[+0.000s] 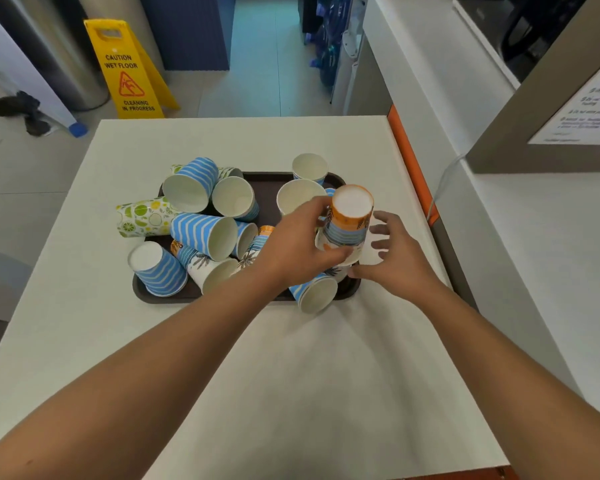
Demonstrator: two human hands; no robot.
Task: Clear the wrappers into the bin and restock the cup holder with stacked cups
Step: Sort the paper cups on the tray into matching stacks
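Observation:
A dark brown tray (174, 295) on the white table holds several loose paper cups, most lying on their sides. My left hand (298, 244) grips an upside-down orange-and-blue palm-print cup (351, 216) above the tray's right end. My right hand (395, 254) hovers just to the right of that cup with fingers spread, thumb near the tray's rim, holding nothing. A blue-striped cup (314, 292) lies on its side under my hands at the tray's front edge. Another blue-striped cup (158, 268) stands upside down at the front left. A lime-print cup (142, 216) lies at the left.
The white table (291, 375) stretches toward me. A white counter (499, 237) with an orange edge strip runs along the right. On the floor beyond stand a yellow wet-floor sign (129, 71) and a steel bin (66, 57).

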